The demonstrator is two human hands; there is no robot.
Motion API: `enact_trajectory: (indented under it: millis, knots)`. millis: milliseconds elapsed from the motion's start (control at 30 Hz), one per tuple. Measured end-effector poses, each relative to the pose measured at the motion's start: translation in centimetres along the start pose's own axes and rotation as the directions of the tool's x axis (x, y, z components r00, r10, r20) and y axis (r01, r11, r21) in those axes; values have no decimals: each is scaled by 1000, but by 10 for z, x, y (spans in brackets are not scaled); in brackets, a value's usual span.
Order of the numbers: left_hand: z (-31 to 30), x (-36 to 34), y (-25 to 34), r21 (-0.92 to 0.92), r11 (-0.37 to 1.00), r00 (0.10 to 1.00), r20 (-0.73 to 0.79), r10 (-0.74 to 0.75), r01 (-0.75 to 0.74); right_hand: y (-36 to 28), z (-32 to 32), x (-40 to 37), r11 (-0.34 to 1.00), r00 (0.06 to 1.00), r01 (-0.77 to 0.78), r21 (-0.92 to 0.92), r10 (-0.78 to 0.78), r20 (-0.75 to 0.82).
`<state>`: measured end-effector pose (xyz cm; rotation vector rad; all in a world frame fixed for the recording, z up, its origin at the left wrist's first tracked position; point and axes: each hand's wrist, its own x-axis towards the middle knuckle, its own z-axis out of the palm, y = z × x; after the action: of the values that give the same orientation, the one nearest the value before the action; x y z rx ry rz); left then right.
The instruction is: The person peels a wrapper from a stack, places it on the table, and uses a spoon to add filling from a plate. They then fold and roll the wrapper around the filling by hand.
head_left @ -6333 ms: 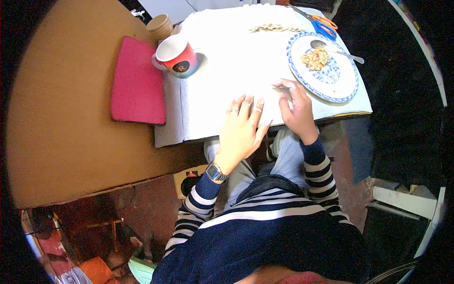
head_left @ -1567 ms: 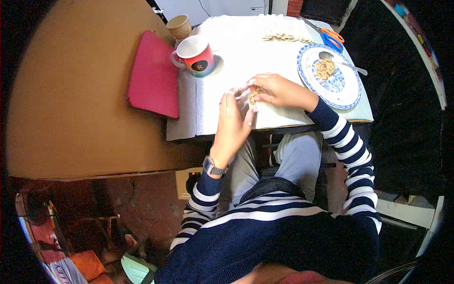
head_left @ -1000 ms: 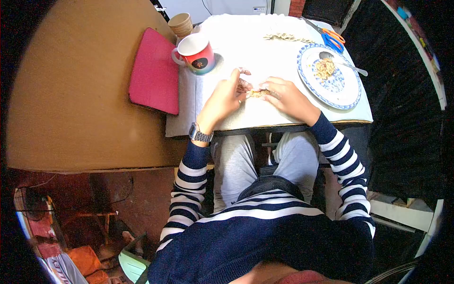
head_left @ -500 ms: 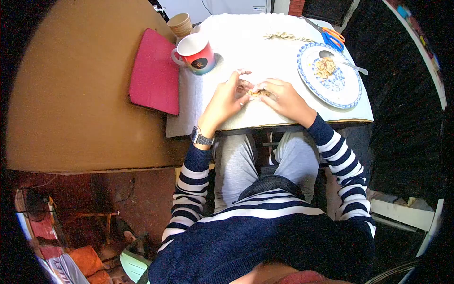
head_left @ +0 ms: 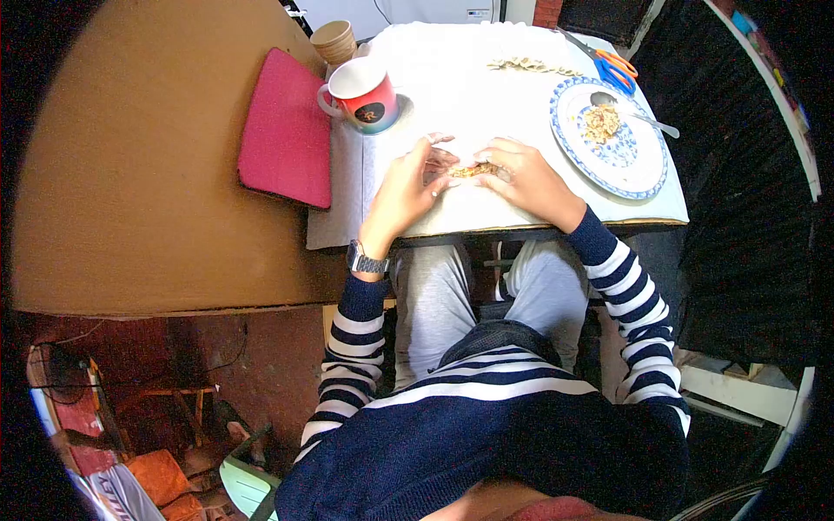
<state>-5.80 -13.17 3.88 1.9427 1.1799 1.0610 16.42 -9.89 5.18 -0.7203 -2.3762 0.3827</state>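
Between my hands, near the front of the white-covered table, lies a short strip of crumbly golden-brown filling (head_left: pixel 473 171). The thumb and fingers of my left hand (head_left: pixel 415 184) curl in at its left end. From the other side, the bent fingers of my right hand (head_left: pixel 521 178) press at its right end. Any wrapper under the filling is lost in the bright white. To the right of my right hand stands a blue-patterned plate (head_left: pixel 641 178), with a mound of similar filling (head_left: pixel 601 124) and a metal spoon (head_left: pixel 643 117) on it.
A red-and-blue mug (head_left: pixel 369 106) stands beyond my left hand, with a ribbed beige cup (head_left: pixel 334 41) behind it. A pink flat case (head_left: pixel 285 130) lies at the left. Several pale folded pieces (head_left: pixel 532 66) form a row at the back, near orange-and-blue scissors (head_left: pixel 615 71).
My fingers have shifted slightly around the filling, and more of the strip shows between them. The rest of the table looks the same apart from a small camera shift.
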Motion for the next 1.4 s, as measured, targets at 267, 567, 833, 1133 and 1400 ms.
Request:
enact_trajectory:
  millis: [267,567,833,1133,1400]
  knots:
    - [0,1,8,75,997,1000,-17,-2,3,6,14,3,999,999,35,26,-34,-21]
    - [0,-3,5,104,994,998,-45,-34,38,3,15,4,999,1000,-6,34,7,-21]
    - [-6,-5,1,174,982,997,-24,73,-68,4,13,0,1000,1000,18,-7,-18,-26]
    - [1,-1,-3,152,988,998,-42,40,-33,6,20,5,999,998,46,-16,-47,-36]
    - [0,-2,4,112,993,999,-36,32,-28,6,3,-2,1000,999,-12,14,12,-39]
